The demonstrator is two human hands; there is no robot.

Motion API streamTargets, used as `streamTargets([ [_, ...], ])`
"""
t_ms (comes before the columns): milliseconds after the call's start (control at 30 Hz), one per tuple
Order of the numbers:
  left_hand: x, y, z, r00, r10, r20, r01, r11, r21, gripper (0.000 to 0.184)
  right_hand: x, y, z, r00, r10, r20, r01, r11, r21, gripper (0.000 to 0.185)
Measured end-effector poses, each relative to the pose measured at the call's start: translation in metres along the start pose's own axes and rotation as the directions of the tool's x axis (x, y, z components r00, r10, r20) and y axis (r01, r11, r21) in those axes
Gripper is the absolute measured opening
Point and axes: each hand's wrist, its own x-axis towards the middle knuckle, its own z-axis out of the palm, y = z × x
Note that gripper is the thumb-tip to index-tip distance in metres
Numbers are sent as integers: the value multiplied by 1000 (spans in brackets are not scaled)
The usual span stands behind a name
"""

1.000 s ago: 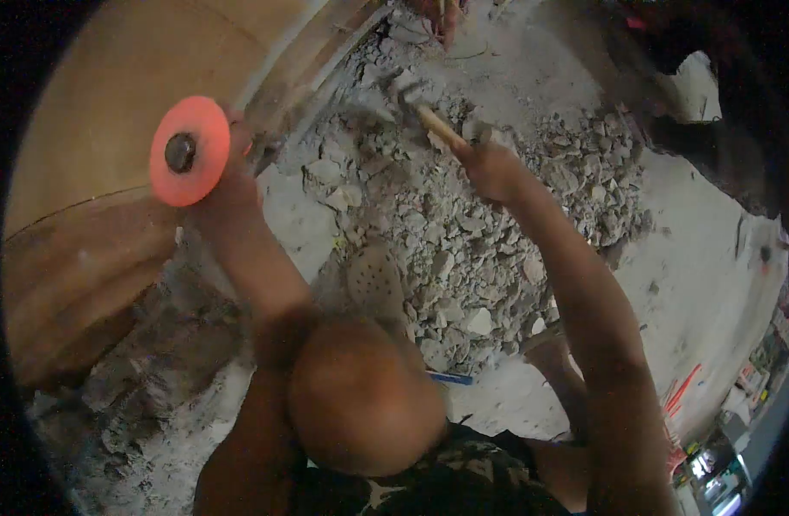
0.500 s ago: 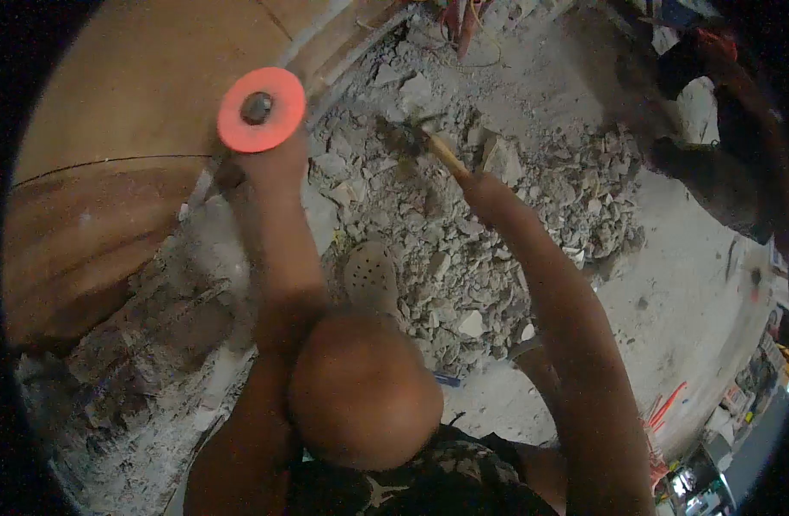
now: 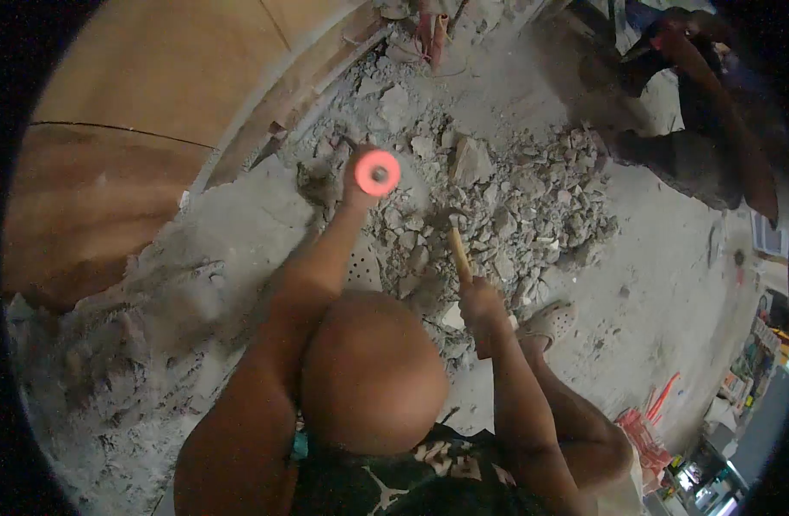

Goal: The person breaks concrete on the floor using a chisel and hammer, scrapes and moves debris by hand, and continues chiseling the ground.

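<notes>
My left hand (image 3: 356,187) is wrapped round a chisel with a round pink-orange hand guard (image 3: 391,179). The guard faces up at me, the metal striking end shows in its middle, and the chisel's tip is hidden below. Broken concrete rubble (image 3: 497,198) lies under and around this hand. Lower and to the right, my right hand (image 3: 483,305) grips the wooden handle of a hammer (image 3: 460,254). Its head, hard to make out against the rubble, is apart from the chisel.
Wooden boards (image 3: 153,77) stand along the left. Pinkish pipes (image 3: 433,39) rise at the top. At the upper right another person (image 3: 699,168) is close to the rubble. My perforated shoes (image 3: 556,323) are beside the heap. A red-and-white bag (image 3: 644,434) lies at the lower right.
My left hand has moved right and down in the view with the chisel, from beside the boards to over the rubble. My right hand has drawn the hammer back toward me.
</notes>
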Motion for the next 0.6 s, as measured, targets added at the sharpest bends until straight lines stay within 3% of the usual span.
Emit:
streamTargets([
  [67,-29,29,18,949,219,226,-292,880,376,57,-3,-2,2,978,175,112,-195,960,201,61],
  [200,-66,72,27,900,297,320,-405,842,357,58,-2,4,-10,975,183,125,-203,963,179,53],
  [233,-68,83,27,924,169,343,-295,885,361,57,22,38,6,978,163,130,-198,922,331,51],
  [267,-72,95,29,932,34,360,-174,915,364,56,16,32,3,977,166,133,-202,923,327,51],
  [300,-72,108,34,957,2,291,-68,974,216,52,3,17,-6,980,148,131,-174,960,218,48],
  [333,-61,118,38,955,8,298,-72,976,206,52,-1,5,-12,984,126,122,-140,984,111,45],
  [367,-46,129,40,902,78,425,-223,926,304,52,1,10,-9,985,130,110,-142,983,113,45],
  [433,-15,150,54,771,229,594,-518,768,376,49,9,35,6,999,-27,34,21,985,171,63],
  [467,-1,146,65,771,234,593,-518,771,370,49,17,47,11,999,-24,29,19,986,168,63],
  [533,27,131,87,740,258,621,-514,812,276,47,33,66,17,945,-326,4,327,945,-19,44],
  [567,39,139,98,705,274,655,-544,801,250,43,18,41,9,997,-68,45,60,986,153,47],
  [600,51,130,111,707,269,654,-539,803,253,43,14,29,5,997,-65,50,57,987,152,47],
])
